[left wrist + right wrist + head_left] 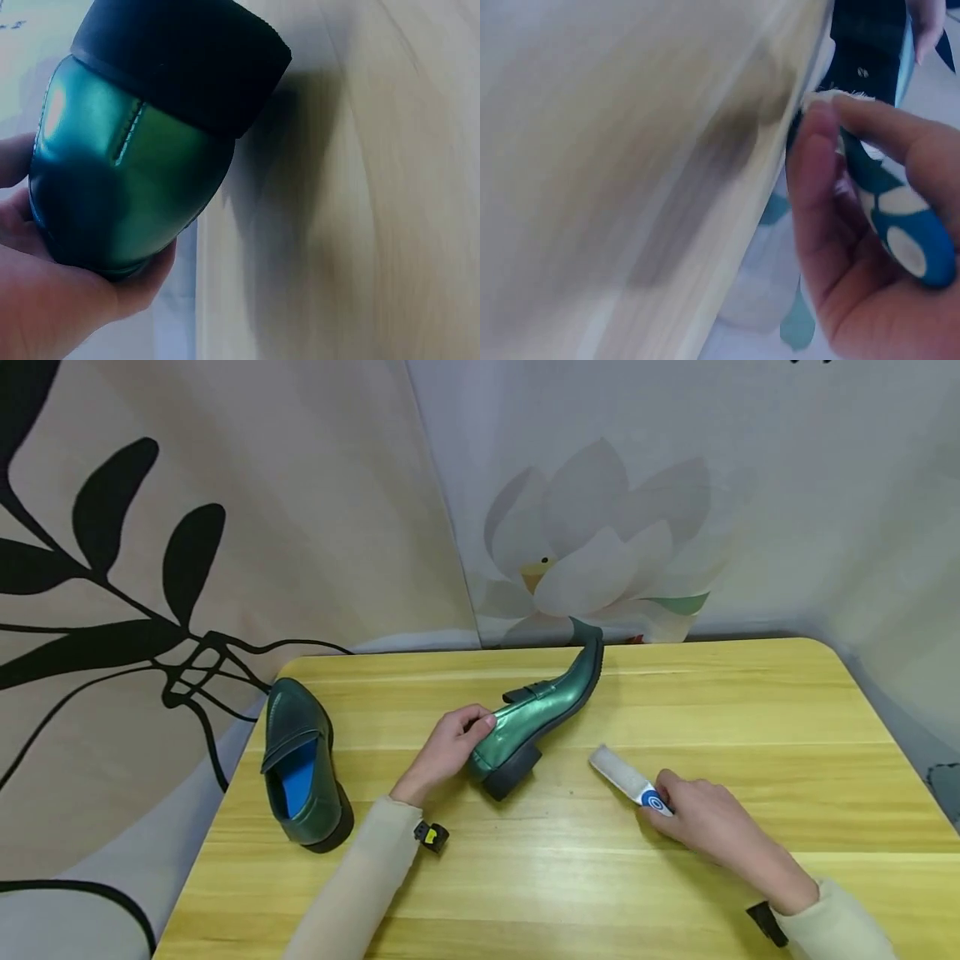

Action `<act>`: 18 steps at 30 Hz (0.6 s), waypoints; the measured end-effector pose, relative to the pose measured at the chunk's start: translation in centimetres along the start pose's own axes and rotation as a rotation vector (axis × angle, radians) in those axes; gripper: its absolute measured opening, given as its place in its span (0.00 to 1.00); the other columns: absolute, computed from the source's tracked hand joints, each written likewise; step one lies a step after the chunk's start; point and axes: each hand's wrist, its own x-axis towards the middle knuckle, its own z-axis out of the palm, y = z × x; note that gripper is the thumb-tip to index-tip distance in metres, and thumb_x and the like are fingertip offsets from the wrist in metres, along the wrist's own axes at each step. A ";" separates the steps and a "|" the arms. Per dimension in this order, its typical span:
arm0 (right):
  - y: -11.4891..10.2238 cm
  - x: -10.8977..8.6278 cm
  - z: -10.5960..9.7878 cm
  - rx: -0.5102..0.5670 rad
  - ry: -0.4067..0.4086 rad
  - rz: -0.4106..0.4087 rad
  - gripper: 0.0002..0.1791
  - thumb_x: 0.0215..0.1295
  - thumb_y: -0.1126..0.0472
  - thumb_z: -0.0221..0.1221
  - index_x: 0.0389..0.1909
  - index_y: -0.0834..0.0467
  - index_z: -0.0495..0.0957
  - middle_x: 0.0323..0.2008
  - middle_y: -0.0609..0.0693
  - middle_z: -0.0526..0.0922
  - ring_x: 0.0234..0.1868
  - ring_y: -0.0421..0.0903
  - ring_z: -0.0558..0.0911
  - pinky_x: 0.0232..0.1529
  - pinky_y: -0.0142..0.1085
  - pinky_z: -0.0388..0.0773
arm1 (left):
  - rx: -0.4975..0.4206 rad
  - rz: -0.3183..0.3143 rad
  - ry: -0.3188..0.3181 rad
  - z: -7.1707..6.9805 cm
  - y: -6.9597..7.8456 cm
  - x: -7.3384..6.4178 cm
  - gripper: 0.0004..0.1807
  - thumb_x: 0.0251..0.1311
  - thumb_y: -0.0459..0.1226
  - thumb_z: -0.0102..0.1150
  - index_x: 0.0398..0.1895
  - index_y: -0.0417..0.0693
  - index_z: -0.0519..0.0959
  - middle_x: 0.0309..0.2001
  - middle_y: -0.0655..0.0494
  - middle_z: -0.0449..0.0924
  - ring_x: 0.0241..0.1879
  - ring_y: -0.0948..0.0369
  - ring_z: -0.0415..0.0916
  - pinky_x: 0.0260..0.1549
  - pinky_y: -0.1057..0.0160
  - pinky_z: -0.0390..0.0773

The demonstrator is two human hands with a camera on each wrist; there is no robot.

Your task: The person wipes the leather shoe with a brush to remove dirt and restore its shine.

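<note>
My left hand (446, 747) grips a shiny green loafer (517, 727) at its heel end, thumb and fingers on either side of the opening. The shoe is tilted on its side, toe pointing away and dark sole facing right. Its heel counter (127, 172) and black heel block (187, 60) fill the left wrist view, a shadow on the table beside them. To the right of the shoe and apart from it, my right hand (716, 827) holds a brush (618, 772) by its blue-and-white handle (907, 232). The pale bristle end points toward the shoe.
A matching green loafer (292, 718) with a blue insole stands upright at the table's left edge. The light wooden table (750, 718) extends to a patterned cloth wall (300, 510) behind. Straps with small devices are on both wrists.
</note>
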 end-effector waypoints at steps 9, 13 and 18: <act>0.7 -1.2 -2.3 0.292 0.177 -0.078 0.14 0.75 0.61 0.61 0.51 0.58 0.65 0.26 0.46 0.79 0.18 0.36 0.70 0.17 0.33 0.67 | -0.135 0.006 0.038 3.5 1.1 1.4 0.15 0.79 0.39 0.51 0.48 0.35 0.82 0.42 0.49 0.79 0.41 0.59 0.72 0.44 0.61 0.73; -0.9 -0.3 -2.1 0.322 0.230 -0.117 0.20 0.73 0.59 0.64 0.60 0.57 0.70 0.28 0.45 0.78 0.20 0.36 0.70 0.20 0.33 0.68 | -0.167 -0.009 0.022 5.4 1.7 1.9 0.17 0.79 0.41 0.52 0.51 0.35 0.82 0.45 0.48 0.81 0.43 0.60 0.72 0.47 0.62 0.73; -2.6 0.7 -1.1 0.207 0.329 -0.216 0.16 0.73 0.56 0.64 0.57 0.58 0.81 0.27 0.41 0.77 0.22 0.34 0.69 0.22 0.31 0.67 | -0.144 -0.009 -0.010 6.2 1.6 2.2 0.17 0.79 0.42 0.52 0.49 0.36 0.83 0.46 0.48 0.82 0.45 0.60 0.72 0.49 0.61 0.72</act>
